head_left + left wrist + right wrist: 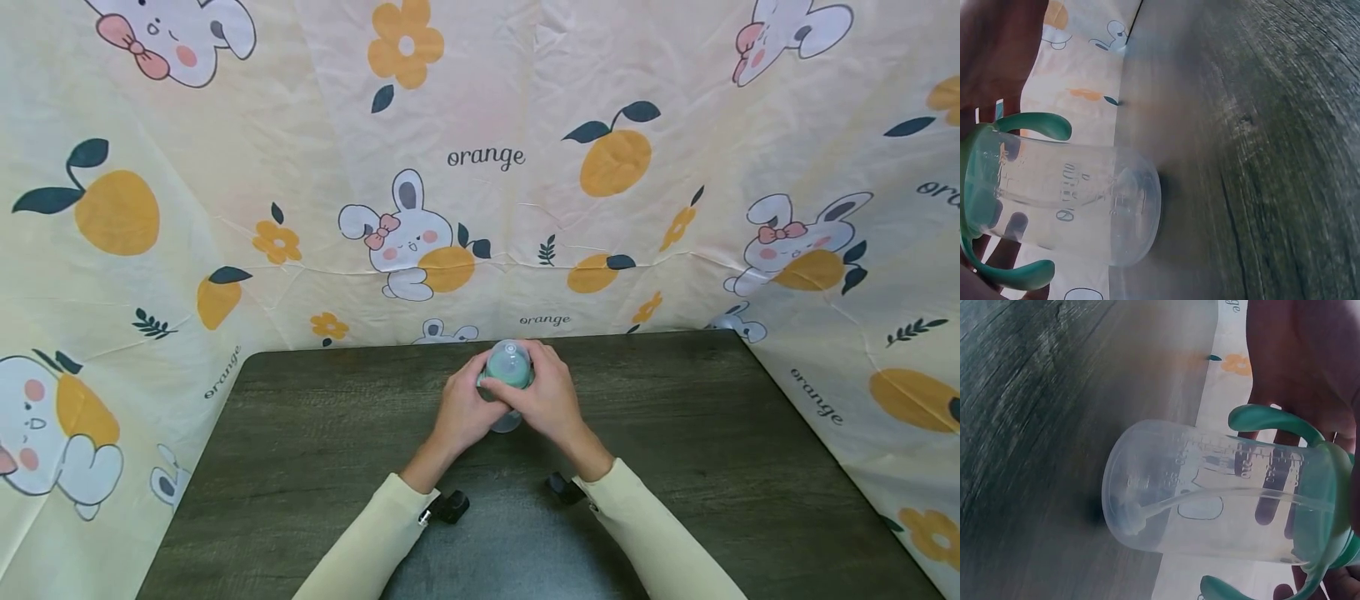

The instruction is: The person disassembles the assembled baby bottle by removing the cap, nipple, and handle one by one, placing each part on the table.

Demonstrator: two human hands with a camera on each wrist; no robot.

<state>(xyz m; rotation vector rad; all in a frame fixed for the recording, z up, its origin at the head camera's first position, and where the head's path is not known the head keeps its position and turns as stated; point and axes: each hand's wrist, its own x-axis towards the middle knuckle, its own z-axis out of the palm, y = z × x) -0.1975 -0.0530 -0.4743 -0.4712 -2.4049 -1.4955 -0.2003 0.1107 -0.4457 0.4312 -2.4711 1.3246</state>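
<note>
Head view: I see the left hand (465,408) and right hand (543,398) both grasping a clear cup (508,371) at frame centre, above the dark table (300,433).

Left wrist view: cup (1079,200) lower left, green handles (1038,124), base near the tabletop.

Right wrist view: cup (1222,494) centre right, with a straw (1210,497) inside.

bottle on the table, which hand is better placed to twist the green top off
Probably the right hand: its fingers lie over the green top of the bottle. The left hand sits lower, beside the body, suited to steadying.
</note>
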